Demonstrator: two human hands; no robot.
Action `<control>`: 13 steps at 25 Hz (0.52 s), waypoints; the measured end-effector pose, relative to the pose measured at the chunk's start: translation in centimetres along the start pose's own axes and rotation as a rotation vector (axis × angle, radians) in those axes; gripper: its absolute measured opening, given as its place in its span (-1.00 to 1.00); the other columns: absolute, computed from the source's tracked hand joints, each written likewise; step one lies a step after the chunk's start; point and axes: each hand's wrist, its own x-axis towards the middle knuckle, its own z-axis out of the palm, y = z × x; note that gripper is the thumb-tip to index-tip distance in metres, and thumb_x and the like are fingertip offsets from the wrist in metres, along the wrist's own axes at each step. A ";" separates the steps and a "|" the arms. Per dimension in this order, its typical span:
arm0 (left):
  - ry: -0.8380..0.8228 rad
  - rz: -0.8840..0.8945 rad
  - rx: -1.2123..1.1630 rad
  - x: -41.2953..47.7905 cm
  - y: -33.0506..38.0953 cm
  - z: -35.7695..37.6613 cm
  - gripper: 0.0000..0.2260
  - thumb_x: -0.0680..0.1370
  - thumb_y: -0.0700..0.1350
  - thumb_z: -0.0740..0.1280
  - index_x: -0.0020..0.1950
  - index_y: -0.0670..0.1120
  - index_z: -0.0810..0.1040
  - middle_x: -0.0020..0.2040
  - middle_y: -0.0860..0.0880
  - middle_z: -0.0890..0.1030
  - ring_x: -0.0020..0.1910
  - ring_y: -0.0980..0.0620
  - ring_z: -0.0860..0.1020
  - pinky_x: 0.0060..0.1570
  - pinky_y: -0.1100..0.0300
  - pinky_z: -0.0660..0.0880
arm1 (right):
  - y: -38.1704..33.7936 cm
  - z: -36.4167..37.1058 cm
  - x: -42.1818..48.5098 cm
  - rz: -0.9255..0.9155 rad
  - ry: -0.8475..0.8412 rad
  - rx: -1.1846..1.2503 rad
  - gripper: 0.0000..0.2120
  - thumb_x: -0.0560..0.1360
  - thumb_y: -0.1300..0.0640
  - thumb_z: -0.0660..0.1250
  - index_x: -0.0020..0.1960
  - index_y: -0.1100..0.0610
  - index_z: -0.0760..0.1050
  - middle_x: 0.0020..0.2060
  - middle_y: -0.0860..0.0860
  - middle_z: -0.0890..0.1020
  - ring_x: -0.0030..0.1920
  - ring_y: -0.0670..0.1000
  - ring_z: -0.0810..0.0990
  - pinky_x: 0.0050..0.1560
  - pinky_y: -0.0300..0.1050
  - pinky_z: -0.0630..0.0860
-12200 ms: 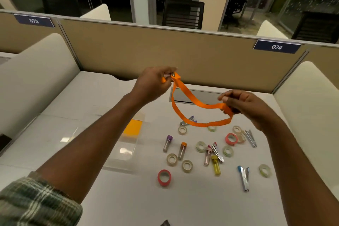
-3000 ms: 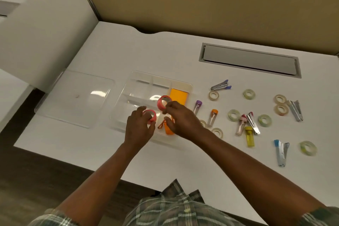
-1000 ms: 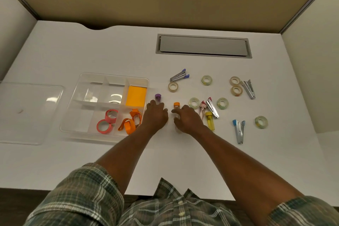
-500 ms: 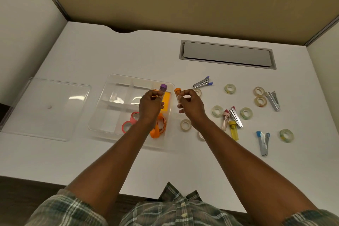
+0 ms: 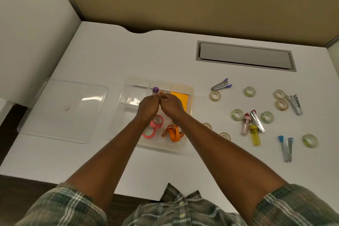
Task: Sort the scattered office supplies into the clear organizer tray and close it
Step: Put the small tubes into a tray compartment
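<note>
The small clear tube w/ purple cap [image 5: 155, 90] pokes out just beyond the left hand [image 5: 148, 105]'s fingertips, pinched in its curled fingers. A small clear tube w/ orange cap [image 5: 161, 93] shows only as a bit of orange between the two hands. The right hand [image 5: 171, 104]'s curled fingers appear to pinch it. Both tubes hang over the far-middle compartment of the clear plastic organizer tray [image 5: 128, 83], not yet down.

Step in hand, prob.: lay both in that one slot. To do it well, lower till they lie flat, lengthwise w/ the slot & below the divider tops, then let go. That way the lid can seat later.

Just right of the right fingers sits an orange sticky-note pad [image 5: 180, 100]. Back toward the wrists are pink tape rolls [image 5: 157, 121] & a folded orange ribbon [image 5: 172, 133]. Well left of the left fingers lies the clear flat lid [image 5: 62, 110]. Well right of the right fingers, a yellow tube [image 5: 255, 135] & a pink tube [image 5: 245, 124] wait on the white desk [image 5: 110, 57]; they likely go in the same slot.
</note>
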 end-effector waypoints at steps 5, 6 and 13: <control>-0.076 -0.099 -0.062 1.0 0.6 -0.3 -0.45 0.65 0.22 0.04 0.34 -0.17 0.52 0.26 -0.20 0.58 0.20 -0.10 0.52 0.12 0.08 0.41 | -0.4 1.5 1.1 0.091 -0.017 0.076 -0.69 0.63 0.07 0.16 0.10 0.22 0.61 -0.04 0.10 0.66 -0.02 0.08 0.59 -0.17 -0.12 0.43; -0.092 -0.105 -0.058 1.2 0.7 -0.3 -0.42 0.65 0.24 0.03 0.37 -0.18 0.50 0.31 -0.21 0.55 0.28 -0.13 0.50 0.20 0.05 0.40 | -0.4 1.6 1.1 0.091 -0.019 0.078 -0.69 0.63 0.08 0.17 0.14 0.21 0.61 0.01 0.11 0.67 0.02 0.08 0.60 -0.15 -0.14 0.44; -0.031 0.089 0.085 1.0 1.3 0.3 -0.50 0.66 0.18 0.08 0.26 -0.16 0.57 0.20 -0.16 0.62 0.17 -0.05 0.55 0.05 0.16 0.37 | 0.0 0.1 0.2 0.054 0.049 0.071 -0.68 0.59 0.08 0.20 0.28 0.14 0.54 0.19 0.07 0.63 0.19 0.08 0.57 0.13 -0.02 0.53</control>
